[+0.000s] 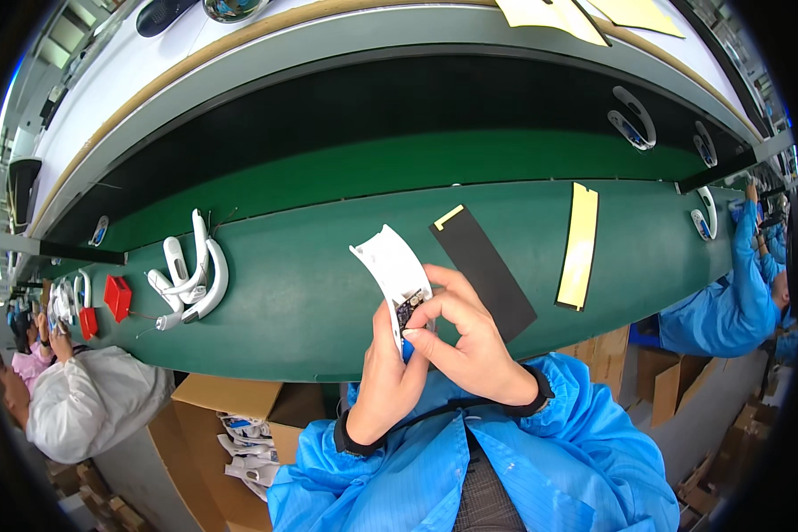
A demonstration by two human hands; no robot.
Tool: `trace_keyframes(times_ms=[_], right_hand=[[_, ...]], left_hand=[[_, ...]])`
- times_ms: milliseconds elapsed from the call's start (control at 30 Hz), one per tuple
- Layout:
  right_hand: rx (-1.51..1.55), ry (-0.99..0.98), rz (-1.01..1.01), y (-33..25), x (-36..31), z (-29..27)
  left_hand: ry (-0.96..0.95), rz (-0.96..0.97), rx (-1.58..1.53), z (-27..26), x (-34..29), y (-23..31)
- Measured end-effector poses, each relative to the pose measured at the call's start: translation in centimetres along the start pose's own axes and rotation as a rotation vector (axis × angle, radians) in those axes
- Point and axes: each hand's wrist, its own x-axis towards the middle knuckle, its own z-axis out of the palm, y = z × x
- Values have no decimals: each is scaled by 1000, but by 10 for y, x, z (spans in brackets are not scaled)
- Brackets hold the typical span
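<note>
Just above the near edge of the green bench, a white curved plastic housing [388, 260] is held up in front of me. A small dark circuit board [407, 308] shows inside its lower end, with a bit of blue part [407, 351] below it. My left hand [387, 368] wraps round the housing's lower end from the left. My right hand [466, 340] is closed from the right, thumb and forefinger pinched at the board; whatever sits between those fingertips is too small to make out. A black foam sheet [486, 273] with a yellow strip at its corner lies beyond my right hand.
White curved device parts [191, 273] lie in a cluster on the bench [288, 293] at left, near a red bin [117, 298]. A yellow strip [579, 246] lies at right. An open carton [206, 448] of white parts stands below the bench. Co-workers sit on both sides.
</note>
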Motion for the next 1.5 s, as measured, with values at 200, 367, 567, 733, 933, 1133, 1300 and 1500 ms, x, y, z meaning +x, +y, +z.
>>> trace_keyframes(times_ms=[200,367,567,733,933,1133,1300,1500], right_hand=[[108,12,64,32,6,24],[280,-38,175,57,21,37],[-185,-66,82,90,33,31],[-205,-92,60,94,24,6],[-336,-31,-234,63,33,-6],[-68,10,70,76,23,5],[-281,-278,-20,66,32,18],[-126,-198,-14,82,27,20]], left_hand=[[15,11,216,-12,6,-14],[-93,-42,326,-32,16,-44],[-98,148,623,-145,55,-110],[499,-265,1280,-283,75,-243],[389,-486,1292,-292,65,-271],[257,-85,1008,-215,58,-154],[102,201,551,-173,70,-95],[-223,-629,-381,-132,75,-36]])
